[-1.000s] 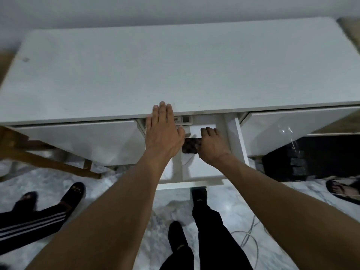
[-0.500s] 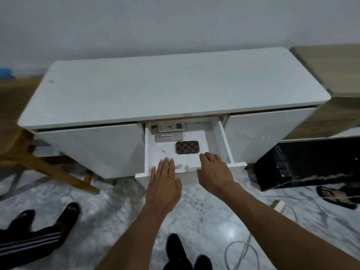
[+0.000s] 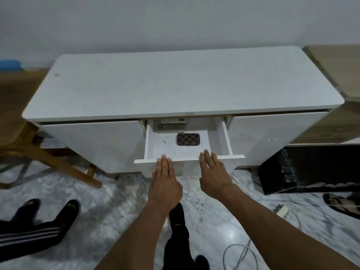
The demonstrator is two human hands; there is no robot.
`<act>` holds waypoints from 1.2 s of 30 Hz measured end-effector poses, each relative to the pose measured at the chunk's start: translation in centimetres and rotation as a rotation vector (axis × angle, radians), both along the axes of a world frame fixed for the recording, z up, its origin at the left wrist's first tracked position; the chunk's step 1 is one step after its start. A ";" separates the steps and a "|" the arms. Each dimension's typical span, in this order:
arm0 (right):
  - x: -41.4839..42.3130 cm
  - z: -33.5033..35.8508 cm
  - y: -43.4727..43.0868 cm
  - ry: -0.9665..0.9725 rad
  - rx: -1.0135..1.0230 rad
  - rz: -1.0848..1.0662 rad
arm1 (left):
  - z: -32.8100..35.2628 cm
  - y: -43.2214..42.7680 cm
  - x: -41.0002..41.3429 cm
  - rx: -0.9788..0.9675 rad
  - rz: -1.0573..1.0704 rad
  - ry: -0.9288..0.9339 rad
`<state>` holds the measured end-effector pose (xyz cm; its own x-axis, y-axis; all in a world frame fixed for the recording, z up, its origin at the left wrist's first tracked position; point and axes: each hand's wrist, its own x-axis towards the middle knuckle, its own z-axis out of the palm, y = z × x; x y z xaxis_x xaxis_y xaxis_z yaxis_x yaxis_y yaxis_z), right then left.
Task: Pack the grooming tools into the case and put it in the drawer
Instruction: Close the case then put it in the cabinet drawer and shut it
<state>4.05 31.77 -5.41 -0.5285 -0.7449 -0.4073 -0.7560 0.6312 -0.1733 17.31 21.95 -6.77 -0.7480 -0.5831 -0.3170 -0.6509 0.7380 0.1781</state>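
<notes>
Marble-patterned floor (image 3: 109,207) runs under a low white cabinet (image 3: 175,84) set against a plain wall, its top surface bare. At far left a wooden frame (image 3: 44,152) leans beside the cabinet, and someone's legs in striped dark trousers (image 3: 29,234) stretch across the floor there, well apart from the work.

Moving toward the middle, the drawer (image 3: 224,157) stands pulled out from the cabinet's centre. The left hand (image 3: 165,182) is flat, fingers together and extended, tips at the drawer's front edge and holding nothing. Inside, the checkered case (image 3: 188,139) lies closed on the drawer floor, toward the back and right of centre, with a pale remote-like device (image 3: 172,121) behind it at the rear wall and a tiny dark speck to its left. The right hand (image 3: 213,172) is likewise flat and empty, its fingertips at the front edge just right of the case's line.

Judging from this, packing is finished and the case is already stowed; what remains appears to be closing the drawer. That calls for an even push from both palms on the front panel so it slides straight.

Further right, a black box (image 3: 311,168) sits on the floor by the cabinet, a sandalled foot (image 3: 339,203) and loose cables (image 3: 241,254) nearby. None of these blocks the drawer's travel.
</notes>
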 end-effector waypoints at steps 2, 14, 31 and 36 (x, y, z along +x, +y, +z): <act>-0.8 0.2 -1.5 0.047 -0.001 -0.018 | 0.2 -1.8 -1.6 0.015 0.002 0.009; -7.8 0.1 -9.3 0.026 -0.017 -0.049 | -0.7 -10.6 -9.3 -0.078 -0.001 0.158; -10.3 0.5 -10.7 0.015 0.090 0.012 | -1.0 -12.4 -11.1 0.047 0.026 0.072; -11.3 2.4 -9.6 -0.116 0.015 -0.037 | -0.7 -10.7 -9.6 0.180 0.090 0.075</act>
